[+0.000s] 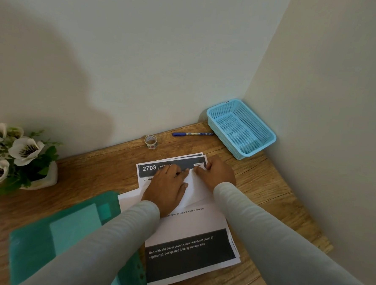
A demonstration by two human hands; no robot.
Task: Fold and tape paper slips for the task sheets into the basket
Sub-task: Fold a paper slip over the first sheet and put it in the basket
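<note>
A white paper slip [194, 186] lies on top of the printed task sheets [188, 230] in the middle of the wooden table [92, 171]. My left hand [168, 185] lies flat on the slip's left part, fingers straight, pressing it down. My right hand [217, 174] holds the slip's upper right edge, its fingers curled onto the paper. A light blue mesh basket [240, 128] sits in the far right corner with nothing visible in it. A small roll of clear tape [150, 141] stands near the back wall.
A blue pen [192, 134] lies between the tape and the basket. A green plastic folder [67, 234] covers the near left of the table. A white pot of artificial flowers [16, 156] stands at the left edge. Walls close the back and right sides.
</note>
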